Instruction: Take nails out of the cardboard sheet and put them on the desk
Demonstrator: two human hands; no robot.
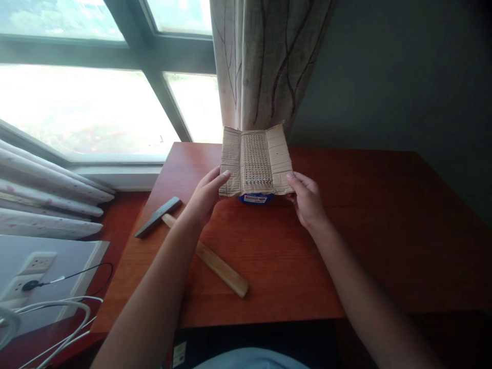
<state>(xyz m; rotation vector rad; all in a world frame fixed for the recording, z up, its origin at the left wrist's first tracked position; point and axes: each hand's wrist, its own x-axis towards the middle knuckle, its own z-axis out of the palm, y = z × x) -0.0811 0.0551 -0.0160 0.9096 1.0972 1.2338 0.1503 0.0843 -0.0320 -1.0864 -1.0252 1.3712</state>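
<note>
Between my two hands a piece of brown cardboard (280, 148) is held up, folded open into three panels. Its middle panel is covered with rows of small dark holes, and a row of small metallic bits shows along the near end. My left hand (209, 192) grips the left panel's near corner, thumb on top. On the opposite side, my right hand (307, 197) pinches the right panel's near corner. Partly hidden under the cardboard is a blue box (256, 199) with a white and red label. A hammer (221, 264) with a wooden handle lies left of it, partly behind my left forearm.
The reddish wooden table (292, 266) stands against a window (92, 113) and a curtain (265, 61). At lower left, white cables (77, 307) and a plugged-in wall socket (28, 282) sit beside the table's left edge.
</note>
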